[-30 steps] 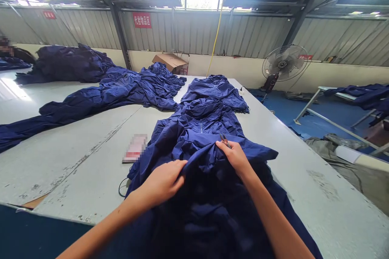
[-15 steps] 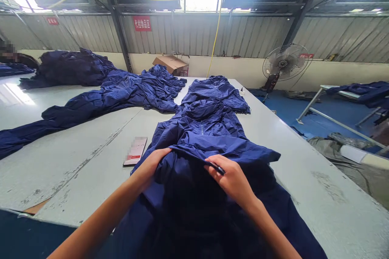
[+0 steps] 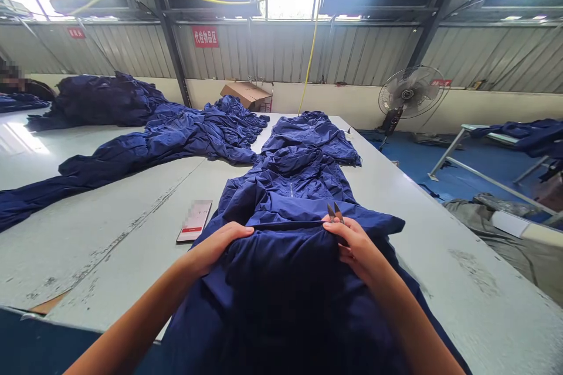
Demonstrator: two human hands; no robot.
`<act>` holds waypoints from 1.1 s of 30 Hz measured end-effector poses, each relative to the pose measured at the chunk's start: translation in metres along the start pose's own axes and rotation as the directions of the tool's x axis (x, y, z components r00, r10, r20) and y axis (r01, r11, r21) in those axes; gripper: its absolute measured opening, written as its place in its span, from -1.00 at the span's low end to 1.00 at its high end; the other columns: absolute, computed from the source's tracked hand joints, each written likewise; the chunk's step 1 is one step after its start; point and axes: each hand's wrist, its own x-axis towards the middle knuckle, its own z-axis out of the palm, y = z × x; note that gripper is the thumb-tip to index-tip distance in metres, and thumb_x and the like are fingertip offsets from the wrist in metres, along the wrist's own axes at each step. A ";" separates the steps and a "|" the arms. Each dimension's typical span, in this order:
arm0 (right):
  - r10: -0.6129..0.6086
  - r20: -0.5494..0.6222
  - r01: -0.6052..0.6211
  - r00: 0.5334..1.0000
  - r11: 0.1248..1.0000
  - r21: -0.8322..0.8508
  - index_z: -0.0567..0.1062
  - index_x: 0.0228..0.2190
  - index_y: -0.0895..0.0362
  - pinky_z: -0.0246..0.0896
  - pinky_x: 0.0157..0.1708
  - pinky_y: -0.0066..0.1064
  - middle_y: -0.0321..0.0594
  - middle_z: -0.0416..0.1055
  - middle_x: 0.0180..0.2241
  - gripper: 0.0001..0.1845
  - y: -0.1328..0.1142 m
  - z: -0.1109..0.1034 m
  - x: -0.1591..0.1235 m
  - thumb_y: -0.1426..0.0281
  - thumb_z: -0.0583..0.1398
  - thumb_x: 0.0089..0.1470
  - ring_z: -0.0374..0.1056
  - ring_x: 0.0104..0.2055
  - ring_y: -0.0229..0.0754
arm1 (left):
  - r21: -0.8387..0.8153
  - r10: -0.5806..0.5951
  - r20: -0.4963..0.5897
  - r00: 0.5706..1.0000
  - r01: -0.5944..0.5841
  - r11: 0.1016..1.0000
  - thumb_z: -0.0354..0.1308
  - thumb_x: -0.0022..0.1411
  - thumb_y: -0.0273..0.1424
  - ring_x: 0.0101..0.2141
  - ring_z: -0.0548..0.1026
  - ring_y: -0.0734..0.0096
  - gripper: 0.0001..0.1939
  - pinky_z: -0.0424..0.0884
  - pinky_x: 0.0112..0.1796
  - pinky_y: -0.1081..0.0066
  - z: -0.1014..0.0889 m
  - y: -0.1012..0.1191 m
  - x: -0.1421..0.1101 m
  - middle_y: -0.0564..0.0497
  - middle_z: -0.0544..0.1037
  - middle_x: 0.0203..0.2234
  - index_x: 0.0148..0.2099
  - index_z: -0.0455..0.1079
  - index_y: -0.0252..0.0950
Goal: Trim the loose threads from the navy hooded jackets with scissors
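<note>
A navy garment (image 3: pixel 281 281) lies over the near part of the table and hangs down toward me. My left hand (image 3: pixel 224 243) pinches one end of a folded edge of it, thumb on top. At the other end of that edge, my right hand (image 3: pixel 352 240) grips the cloth between thumb and fingers, and the edge runs nearly straight between the two. Small thread snips (image 3: pixel 335 214) are also in my right hand, their two pointed blades sticking up apart above the fingers. A zipper shows on the garment beyond the hands.
A phone (image 3: pixel 194 221) lies left of the garment on the white table (image 3: pixel 132 258). More navy garments (image 3: pixel 193 129) are heaped on the left and at the far end (image 3: pixel 312 135). Right of the table stand a fan (image 3: pixel 409 94) and a metal-legged bench (image 3: pixel 453 152). A person (image 3: pixel 21 85) is at far left.
My right hand has moved right and slightly up along the cloth edge, drawing it straighter. The snips' blades now point upward. My left hand has shifted only slightly.
</note>
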 end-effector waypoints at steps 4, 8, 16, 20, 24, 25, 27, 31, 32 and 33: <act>0.016 -0.024 -0.015 1.000 0.999 0.028 0.43 -0.41 0.05 -0.36 -0.71 -0.50 -0.45 0.11 -0.61 -0.72 0.001 -0.002 0.000 0.16 0.27 -0.16 -0.18 -0.69 -0.41 | 0.120 0.069 0.071 0.995 -0.077 0.990 0.31 -0.09 -0.06 -0.31 0.44 0.27 -0.65 0.36 -0.20 0.34 0.000 0.002 -0.003 0.06 0.52 -0.46 -0.51 0.45 -0.25; 0.019 -0.023 -0.018 1.000 0.999 0.029 0.42 -0.43 0.04 -0.38 -0.71 -0.49 -0.42 0.11 -0.62 -0.73 0.002 -0.004 -0.001 0.15 0.27 -0.18 -0.18 -0.67 -0.39 | 0.201 0.114 0.120 0.986 -0.136 0.970 0.26 -0.03 -0.01 -0.30 0.45 0.23 -0.63 0.36 -0.18 0.31 -0.004 -0.001 0.000 0.03 0.54 -0.44 -0.49 0.47 -0.25; -0.049 0.095 0.050 0.994 0.999 -0.015 0.37 -0.44 0.08 -0.41 -0.69 -0.55 -0.52 -0.05 -0.59 -0.57 -0.004 -0.013 -0.007 0.09 0.39 -0.23 -0.25 -0.65 -0.47 | 0.295 0.296 0.160 0.942 -0.331 0.896 0.22 0.09 -0.04 -0.31 0.44 0.21 -0.66 0.38 -0.34 0.39 -0.008 0.000 -0.001 0.03 0.52 -0.49 -0.46 0.48 -0.21; -0.064 0.145 0.072 0.987 0.996 -0.048 0.38 -0.44 0.10 -0.42 -0.69 -0.56 -0.52 -0.03 -0.59 -0.51 -0.007 -0.013 -0.008 0.08 0.43 -0.29 -0.24 -0.63 -0.48 | 0.300 0.323 0.142 0.936 -0.352 0.887 0.20 0.11 -0.01 -0.35 0.41 0.24 -0.62 0.39 -0.36 0.40 -0.007 0.004 -0.009 0.02 0.47 -0.52 -0.49 0.42 -0.21; -0.060 0.135 0.067 0.989 0.996 -0.052 0.39 -0.42 0.10 -0.42 -0.69 -0.55 -0.53 -0.04 -0.61 -0.49 -0.005 -0.011 -0.006 0.04 0.42 -0.27 -0.23 -0.65 -0.48 | 0.318 0.338 0.143 0.930 -0.367 0.875 0.20 0.10 0.03 -0.38 0.40 0.26 -0.59 0.39 -0.37 0.40 -0.008 0.003 -0.012 0.02 0.44 -0.54 -0.51 0.39 -0.21; -0.056 0.131 0.063 0.990 0.997 -0.051 0.39 -0.42 0.10 -0.42 -0.69 -0.55 -0.53 -0.04 -0.61 -0.49 -0.004 -0.011 -0.005 0.03 0.41 -0.26 -0.23 -0.65 -0.48 | 0.322 0.342 0.142 0.929 -0.370 0.871 0.19 0.10 0.03 -0.38 0.40 0.26 -0.58 0.38 -0.38 0.40 -0.008 0.002 -0.012 0.02 0.44 -0.54 -0.51 0.39 -0.22; -0.048 0.126 0.055 0.991 0.997 -0.048 0.39 -0.41 0.09 -0.42 -0.69 -0.55 -0.54 -0.04 -0.62 -0.49 -0.002 -0.010 -0.005 0.02 0.41 -0.25 -0.23 -0.66 -0.48 | 0.326 0.348 0.141 0.927 -0.376 0.868 0.19 0.10 0.04 -0.37 0.40 0.26 -0.57 0.39 -0.37 0.40 -0.008 0.002 -0.012 0.02 0.44 -0.54 -0.50 0.39 -0.22; -0.060 0.104 0.064 0.993 0.997 -0.036 0.39 -0.38 0.09 -0.45 -0.69 -0.53 -0.54 -0.02 -0.61 -0.49 0.000 -0.008 -0.006 0.01 0.39 -0.22 -0.26 -0.67 -0.49 | 0.312 0.346 0.147 0.927 -0.376 0.873 0.17 0.12 0.05 -0.33 0.43 0.23 -0.56 0.42 -0.32 0.39 -0.008 0.001 -0.011 0.00 0.48 -0.50 -0.48 0.43 -0.22; -0.066 0.099 0.070 0.993 0.997 -0.036 0.39 -0.38 0.08 -0.45 -0.69 -0.52 -0.54 -0.02 -0.61 -0.49 0.000 -0.008 -0.006 0.00 0.38 -0.21 -0.26 -0.67 -0.48 | 0.307 0.342 0.145 0.928 -0.371 0.876 0.17 0.12 0.06 -0.31 0.44 0.22 -0.56 0.43 -0.30 0.38 -0.007 0.001 -0.011 0.00 0.49 -0.49 -0.47 0.45 -0.22; -0.070 0.098 0.074 0.993 0.997 -0.037 0.39 -0.38 0.08 -0.45 -0.70 -0.52 -0.54 -0.03 -0.62 -0.49 0.001 -0.008 -0.005 -0.01 0.38 -0.20 -0.26 -0.68 -0.48 | 0.301 0.338 0.138 0.931 -0.365 0.881 0.17 0.11 0.06 -0.29 0.45 0.20 -0.56 0.44 -0.29 0.37 -0.007 0.001 -0.011 -0.01 0.51 -0.47 -0.46 0.46 -0.22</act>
